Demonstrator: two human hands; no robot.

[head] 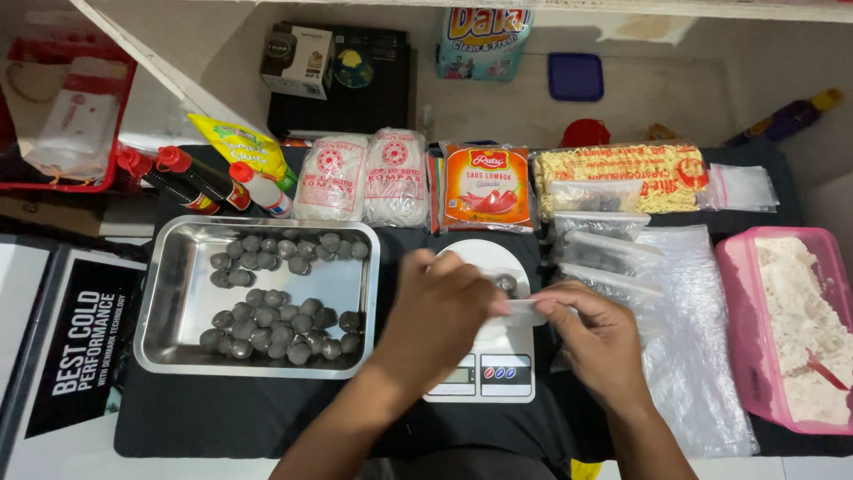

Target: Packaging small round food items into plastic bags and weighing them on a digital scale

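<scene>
A counter (222,418) draped in black cloth fills the space under the hands. Beyond them, a pale floor (498,107) runs back to a white shelf edge (622,7). Even, bright light falls from overhead, with soft shadows.

Left hand (442,307) covers most of the white kitchen scale (484,356): only its front edge w/ display and a bit of the round pan show. Behind the scale, a few dark balls (506,284) peek past the knuckles; count unclear. Small clear bag (524,311) pinched between both hands is blurred. Right of the scale, pink tub (742,338) of white powder is cut by the frame edge.
</scene>
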